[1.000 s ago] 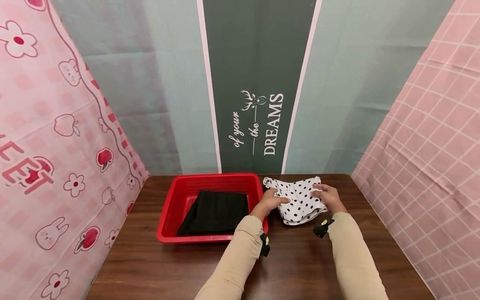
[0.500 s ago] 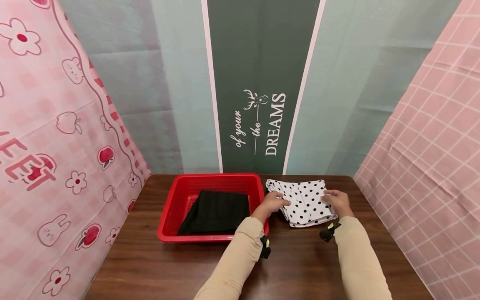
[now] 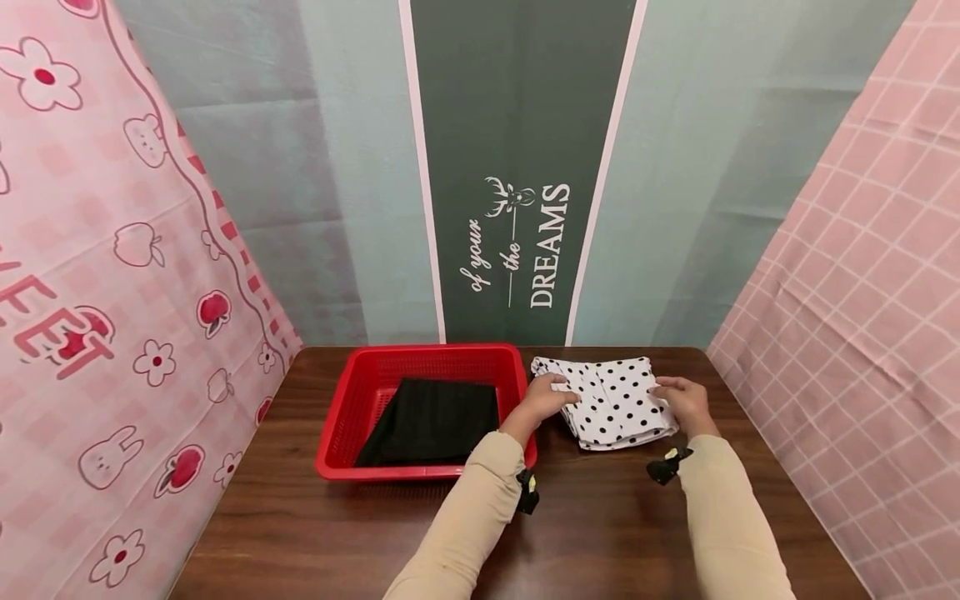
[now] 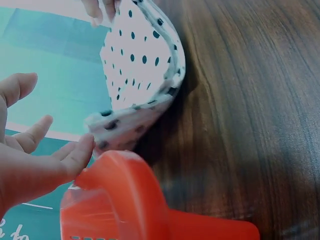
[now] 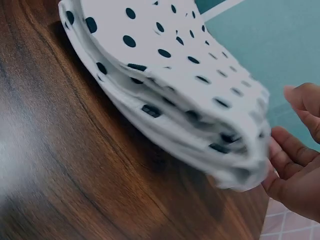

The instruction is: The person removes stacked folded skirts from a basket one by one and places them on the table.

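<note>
— Where to look for the folded polka-dot cloth (image 3: 617,408)?

— On the wood-grain counter (image 3: 585,542), just right of the red plastic basket (image 3: 390,474). White with black dots, stacked in several layers at the near edge, blurred at 1 corner in the right wrist view.

— Touched by anything?

— Yes, from 2 sides: at the left edge by the left hand (image 3: 542,402), at the right edge by the right hand (image 3: 686,402).

— Gripped by the fingers?

— No, not curled round it. On the left, loosely spread near the basket's rim; on the right, extended against the folded edge, with the thumb held apart.

— And inside the basket?

— 1 black cloth (image 3: 446,421), folded.

— Farther out?

— 2 beige sleeves (image 3: 735,517). Behind the counter, a green curtain (image 3: 517,83) lettered "DREAMS"; to the left, a pink printed curtain (image 3: 172,250) with apples, flowers and rabbits; to the right, a pink grid curtain (image 3: 862,208).
</note>
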The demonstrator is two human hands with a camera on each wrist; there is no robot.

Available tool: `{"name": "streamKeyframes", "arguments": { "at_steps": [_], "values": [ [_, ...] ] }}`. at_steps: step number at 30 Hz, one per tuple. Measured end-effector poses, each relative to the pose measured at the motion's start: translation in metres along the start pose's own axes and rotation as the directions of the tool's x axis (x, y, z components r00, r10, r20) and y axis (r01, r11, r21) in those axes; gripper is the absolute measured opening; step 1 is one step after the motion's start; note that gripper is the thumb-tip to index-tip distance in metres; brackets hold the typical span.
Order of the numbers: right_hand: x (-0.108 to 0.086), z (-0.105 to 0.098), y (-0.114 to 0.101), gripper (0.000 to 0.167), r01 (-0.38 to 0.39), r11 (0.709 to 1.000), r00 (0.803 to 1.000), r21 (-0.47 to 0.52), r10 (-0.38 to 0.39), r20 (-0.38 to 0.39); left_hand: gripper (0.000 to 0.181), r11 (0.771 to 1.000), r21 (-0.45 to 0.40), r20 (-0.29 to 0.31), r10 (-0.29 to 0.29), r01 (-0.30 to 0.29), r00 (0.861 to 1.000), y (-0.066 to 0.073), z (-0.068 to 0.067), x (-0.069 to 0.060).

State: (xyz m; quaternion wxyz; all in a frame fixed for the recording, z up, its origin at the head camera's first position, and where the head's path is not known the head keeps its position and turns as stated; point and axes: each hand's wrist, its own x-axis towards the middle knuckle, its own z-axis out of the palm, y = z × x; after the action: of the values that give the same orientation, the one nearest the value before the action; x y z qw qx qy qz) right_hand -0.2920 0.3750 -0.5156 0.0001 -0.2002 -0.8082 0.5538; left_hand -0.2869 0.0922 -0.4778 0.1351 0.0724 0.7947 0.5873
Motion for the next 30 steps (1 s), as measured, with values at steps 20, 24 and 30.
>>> {"name": "streamKeyframes", "arguments": {
  "at_steps": [20, 24, 30],
  "values": [
    [-0.025, 0.000, -0.013, 0.057, 0.111, 0.987, 0.986, 0.117, -0.124, 0.112, 0.041, 0.984, -0.167, 0.063, 0.071, -0.060, 0.995, -0.003, -0.021, -0.016],
    [0.004, 0.001, 0.018, 0.060, 0.183, 0.967, 0.964, 0.178, -0.212, 0.161, 0.042, 0.974, -0.202, 0.057, 0.112, -0.099, 0.992, -0.004, -0.033, -0.027],
    [0.012, 0.007, 0.029, 0.061, 0.259, 0.931, 0.916, 0.256, -0.321, 0.241, 0.043, 0.976, -0.192, 0.061, 0.116, -0.102, 0.991, -0.007, -0.052, -0.039]
  ]
}}
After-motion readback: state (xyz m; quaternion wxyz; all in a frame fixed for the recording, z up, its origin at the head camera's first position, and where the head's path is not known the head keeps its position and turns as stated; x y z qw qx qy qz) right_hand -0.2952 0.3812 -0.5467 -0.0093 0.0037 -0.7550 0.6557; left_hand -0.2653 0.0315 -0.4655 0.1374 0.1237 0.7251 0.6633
